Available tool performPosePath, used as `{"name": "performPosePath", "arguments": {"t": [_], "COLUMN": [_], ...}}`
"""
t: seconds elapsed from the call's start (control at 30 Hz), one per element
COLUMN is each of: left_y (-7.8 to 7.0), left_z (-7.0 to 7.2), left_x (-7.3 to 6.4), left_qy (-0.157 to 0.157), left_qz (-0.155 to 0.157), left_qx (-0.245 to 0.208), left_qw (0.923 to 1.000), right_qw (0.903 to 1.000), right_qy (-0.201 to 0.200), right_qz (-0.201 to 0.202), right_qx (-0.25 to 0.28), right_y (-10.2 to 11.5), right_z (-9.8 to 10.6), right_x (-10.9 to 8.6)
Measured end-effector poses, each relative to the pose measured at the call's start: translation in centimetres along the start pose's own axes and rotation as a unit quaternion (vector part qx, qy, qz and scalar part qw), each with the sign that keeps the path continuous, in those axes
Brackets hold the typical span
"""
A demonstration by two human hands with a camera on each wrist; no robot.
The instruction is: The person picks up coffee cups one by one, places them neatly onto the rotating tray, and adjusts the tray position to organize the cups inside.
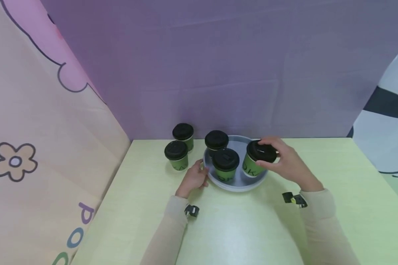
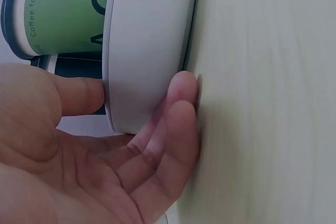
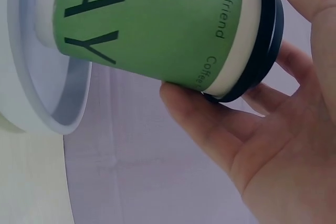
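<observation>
My right hand [image 1: 292, 163] grips a green paper coffee cup [image 1: 251, 166] with a black lid, thumb and fingers around its top. In the right wrist view this cup [image 3: 152, 24] leans, its base over the tray's inside. My left hand [image 1: 193, 179] holds the left side of a round grey tray [image 1: 237, 187]. In the left wrist view the thumb lies at the rim, and curled fingers are against the tray's outer wall [image 2: 144, 51] and lower edge. Two more lidded cups, a front one [image 1: 226, 165] and a back one [image 1: 216, 140], stand on the tray.
Left of the tray two lidded green cups, a near one [image 1: 177, 155] and a far one [image 1: 183, 135], stand on the pale table [image 1: 229, 228]. A purple cloth backdrop [image 1: 202, 73] rises behind the table's far edge; a patterned cloth [image 1: 53, 129] hangs at the left.
</observation>
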State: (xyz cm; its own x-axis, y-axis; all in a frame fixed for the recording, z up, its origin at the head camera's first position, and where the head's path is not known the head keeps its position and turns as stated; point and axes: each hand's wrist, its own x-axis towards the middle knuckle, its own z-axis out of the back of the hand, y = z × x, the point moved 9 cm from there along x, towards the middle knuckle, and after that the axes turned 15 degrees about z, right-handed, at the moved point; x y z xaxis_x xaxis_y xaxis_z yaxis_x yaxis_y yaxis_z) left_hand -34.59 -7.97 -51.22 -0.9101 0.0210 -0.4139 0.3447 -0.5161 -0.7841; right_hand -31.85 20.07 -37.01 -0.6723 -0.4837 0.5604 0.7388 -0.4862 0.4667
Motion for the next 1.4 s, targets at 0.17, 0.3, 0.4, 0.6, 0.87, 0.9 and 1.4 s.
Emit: {"name": "performPosePath", "arguments": {"t": [0.17,0.3,0.4,0.6,0.87,0.9,1.4], "left_y": [-0.1,0.0,0.0,0.1,-0.1,-0.1,-0.1], "left_z": [0.0,0.1,0.2,0.2,-0.2,-0.2,-0.7], "left_x": [0.0,0.1,0.3,0.3,-0.5,-0.5,-0.6], "left_qy": [-0.005,-0.011,-0.017,-0.018,0.037,0.043,0.054], "left_qz": [0.008,0.011,0.009,0.006,0.035,0.037,0.031], "left_qx": [-0.022,-0.035,-0.040,-0.028,0.003,0.001,0.000], "left_qw": [0.9997,0.9993,0.9990,0.9994,0.9987,0.9984,0.9980], "right_qw": [0.9997,0.9994,0.9992,0.9984,0.9981,0.9979,0.9954], "right_qy": [0.012,0.024,0.032,0.048,0.050,0.051,0.085], "right_qz": [0.021,0.020,0.013,0.003,0.006,0.007,0.007], "right_qx": [0.008,0.014,0.021,0.029,0.036,0.037,0.043], "right_y": [0.5,0.5,0.4,0.4,0.6,0.6,0.5], "right_z": [-0.6,-1.0,-1.4,-1.8,-2.0,-2.0,-3.3], "right_x": [0.1,0.1,0.1,0.1,0.2,0.2,0.0]}}
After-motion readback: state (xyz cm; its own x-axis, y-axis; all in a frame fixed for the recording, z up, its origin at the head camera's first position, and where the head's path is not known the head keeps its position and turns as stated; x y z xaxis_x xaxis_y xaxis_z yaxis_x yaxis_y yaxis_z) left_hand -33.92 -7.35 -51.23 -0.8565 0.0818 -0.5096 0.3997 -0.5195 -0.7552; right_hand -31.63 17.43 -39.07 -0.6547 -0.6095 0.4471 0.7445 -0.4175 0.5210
